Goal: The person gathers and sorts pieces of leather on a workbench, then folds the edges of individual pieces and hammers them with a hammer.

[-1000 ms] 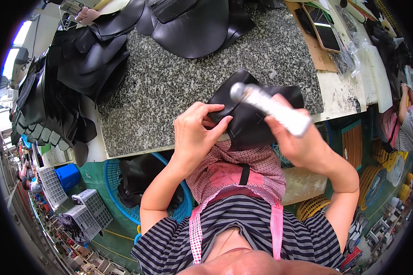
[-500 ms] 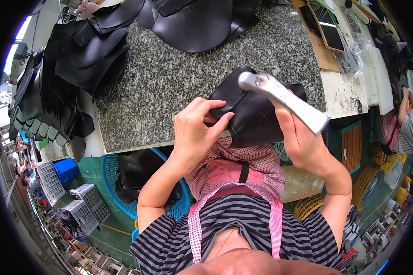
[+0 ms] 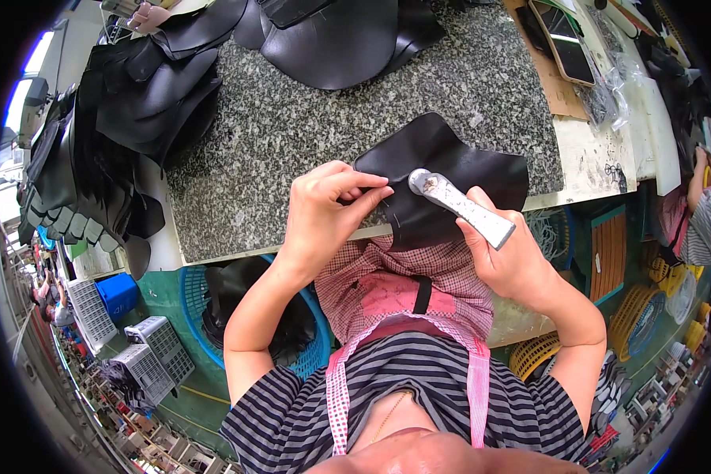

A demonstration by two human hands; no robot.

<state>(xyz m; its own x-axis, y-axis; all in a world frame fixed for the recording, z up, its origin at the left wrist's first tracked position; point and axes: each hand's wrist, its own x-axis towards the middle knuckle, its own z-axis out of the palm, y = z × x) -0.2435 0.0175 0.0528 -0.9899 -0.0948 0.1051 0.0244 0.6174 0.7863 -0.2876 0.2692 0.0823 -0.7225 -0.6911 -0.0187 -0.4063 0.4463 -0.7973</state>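
A black leather piece (image 3: 458, 170) lies at the front edge of the speckled stone slab (image 3: 308, 118), its near part hanging over the edge. My left hand (image 3: 328, 205) pinches the left edge of this piece between thumb and fingers. Closed round a hammer (image 3: 466, 207) is my right hand (image 3: 505, 249); the metal head rests on or just over the leather, close to the left fingertips. Most of the hammer's handle is hidden by the right hand.
Stacked black leather pieces (image 3: 134, 103) hang over the slab's left side, and more leather pieces (image 3: 332, 43) lie at the back. A phone (image 3: 562, 43) sits at the far right. Below are a blue basket (image 3: 324, 347) holding black pieces and grey crates (image 3: 158, 347). Another person (image 3: 699, 213) is at far right.
The hammer has come down and toward me, from raised above the leather to its surface. My left hand keeps its pinch at the leather's edge, and the piece has turned slightly.
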